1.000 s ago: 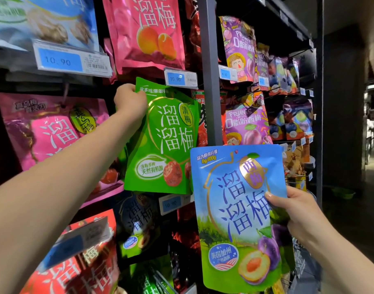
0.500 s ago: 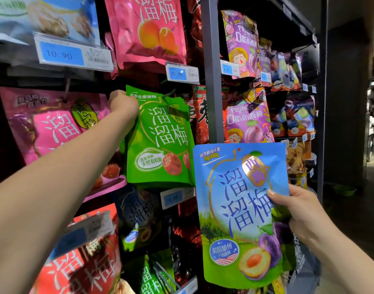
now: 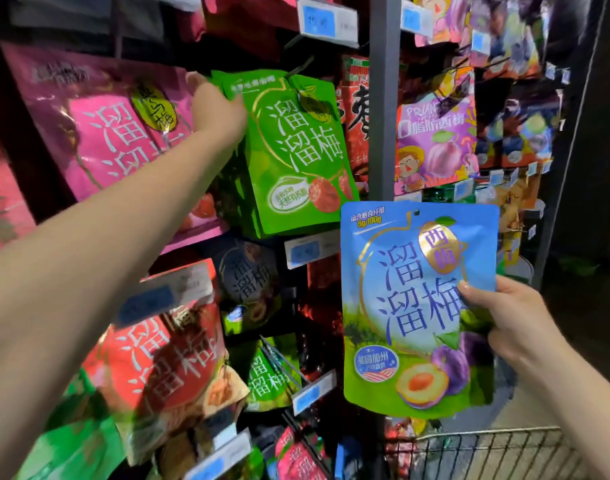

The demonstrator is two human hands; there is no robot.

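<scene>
My left hand [image 3: 216, 109] reaches up to a green snack pouch [image 3: 298, 154] that hangs on a peg of the shop rack, and grips its upper left corner. More green pouches hang behind it. My right hand [image 3: 500, 317] holds a blue and green plum snack pouch [image 3: 414, 306] upright by its right edge, thumb on the front, in front of the rack's grey post [image 3: 384, 98].
Pink pouches [image 3: 99, 126] hang left of the green ones, red pouches [image 3: 165, 344] below, purple pouches [image 3: 435, 133] right of the post. Blue price tags [image 3: 319, 20] stick out from the pegs. A wire shopping basket [image 3: 487, 452] sits at the bottom right.
The view has tilted down, so the basket now shows. My left hand keeps its grip on the green pouch's top corner. The blue pouch stays held in my right hand.
</scene>
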